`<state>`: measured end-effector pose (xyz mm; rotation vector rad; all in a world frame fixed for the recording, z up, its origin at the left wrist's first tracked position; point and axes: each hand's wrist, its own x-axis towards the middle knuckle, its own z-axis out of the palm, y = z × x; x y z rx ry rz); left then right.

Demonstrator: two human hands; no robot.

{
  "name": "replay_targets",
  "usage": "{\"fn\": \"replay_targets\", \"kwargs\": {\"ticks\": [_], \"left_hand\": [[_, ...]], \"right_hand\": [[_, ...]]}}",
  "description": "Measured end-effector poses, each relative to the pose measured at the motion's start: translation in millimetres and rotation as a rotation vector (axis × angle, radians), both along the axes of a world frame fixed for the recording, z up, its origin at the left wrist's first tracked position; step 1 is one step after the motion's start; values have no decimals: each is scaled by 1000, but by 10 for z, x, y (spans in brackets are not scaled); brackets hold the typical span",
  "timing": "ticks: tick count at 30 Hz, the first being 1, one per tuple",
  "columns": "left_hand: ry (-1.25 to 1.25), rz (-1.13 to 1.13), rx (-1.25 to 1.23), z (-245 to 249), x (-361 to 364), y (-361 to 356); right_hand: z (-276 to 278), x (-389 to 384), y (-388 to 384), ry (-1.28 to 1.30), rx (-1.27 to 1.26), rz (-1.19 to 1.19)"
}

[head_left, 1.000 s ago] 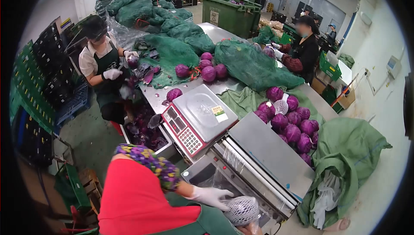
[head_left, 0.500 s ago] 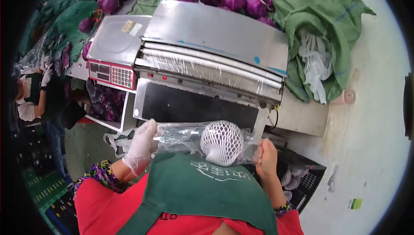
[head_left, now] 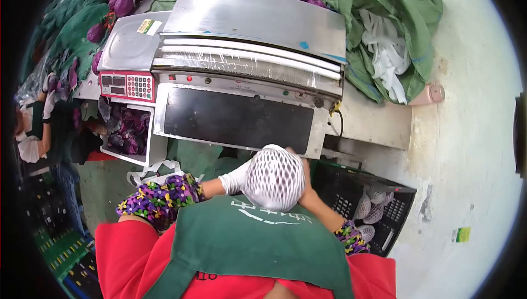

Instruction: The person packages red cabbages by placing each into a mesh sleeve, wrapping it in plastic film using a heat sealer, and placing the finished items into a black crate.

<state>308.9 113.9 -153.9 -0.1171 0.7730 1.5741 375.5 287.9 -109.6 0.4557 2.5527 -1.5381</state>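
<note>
While the gloved left hand and bare right hand clasped the netted cabbage between them, fingers curled round it, wrapping looked nearly done; moving it to the crate beside the right hand seemingly remained.

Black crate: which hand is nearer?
Right. The right hand cups the netted cabbage on the side next to the black crate; the gloved left hand holds its opposite side, farther away.

white print on apron, sticker on scale, both unreadable
</note>
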Motion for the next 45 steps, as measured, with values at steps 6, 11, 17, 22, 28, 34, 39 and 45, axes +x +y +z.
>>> {"fn": "replay_targets", "kwargs": {"ticks": [6, 11, 17, 22, 28, 34, 39, 45], "left_hand": [[-100, -7, -98, 816, -545, -35], [58, 169, 53, 1079, -543, -294], [1333, 617, 277, 1274, -548, -761], [866, -339, 167, 1397, -640, -760], [361, -300, -143, 1100, -379, -293], [467, -730, 266, 1521, 422, 663], [504, -644, 74, 1103, 570, 977], [497, -497, -176, 1022, 477, 858]], "right_hand": [[682, -252, -137, 308, 478, -114], [550, -344, -535, 447, 249, -377], [400, -431, -1148, 69, -1305, -14], [-63, -258, -1376, 209, -1193, -108], [430, 642, -1139, 326, -449, -371], [678, 2306, -124, 635, -897, -861], [213, 3881, 946, 360, -421, -1485], [-1217, 4315, 1525, -98, 75, -1357]]}}
